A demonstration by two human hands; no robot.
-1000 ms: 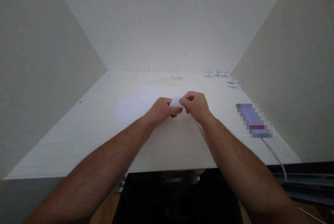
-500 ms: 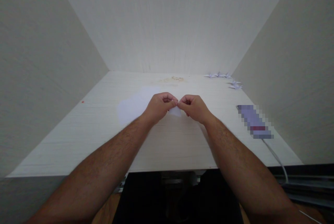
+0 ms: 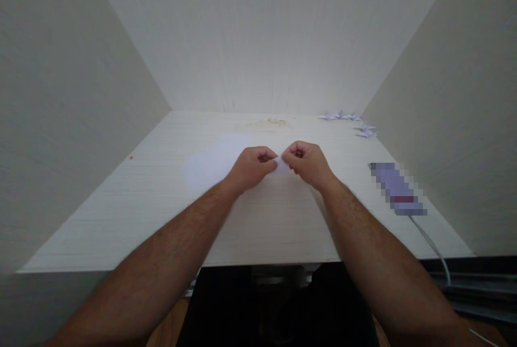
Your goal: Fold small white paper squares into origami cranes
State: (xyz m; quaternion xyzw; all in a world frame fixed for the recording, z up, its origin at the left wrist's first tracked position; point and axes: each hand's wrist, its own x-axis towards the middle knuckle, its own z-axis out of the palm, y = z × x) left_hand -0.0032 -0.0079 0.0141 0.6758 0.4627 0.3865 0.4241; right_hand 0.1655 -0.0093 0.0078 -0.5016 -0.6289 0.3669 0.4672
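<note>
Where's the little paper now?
In the head view, the little paper is near the middle, held between the left hand and right hand, right of the larger flat paper.

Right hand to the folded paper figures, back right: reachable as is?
Probably yes: nothing visible blocks the way from the right hand to the folded paper figures. But its fingers pinch a small white paper, also held by the left hand, so it would likely have to let go first.
</note>
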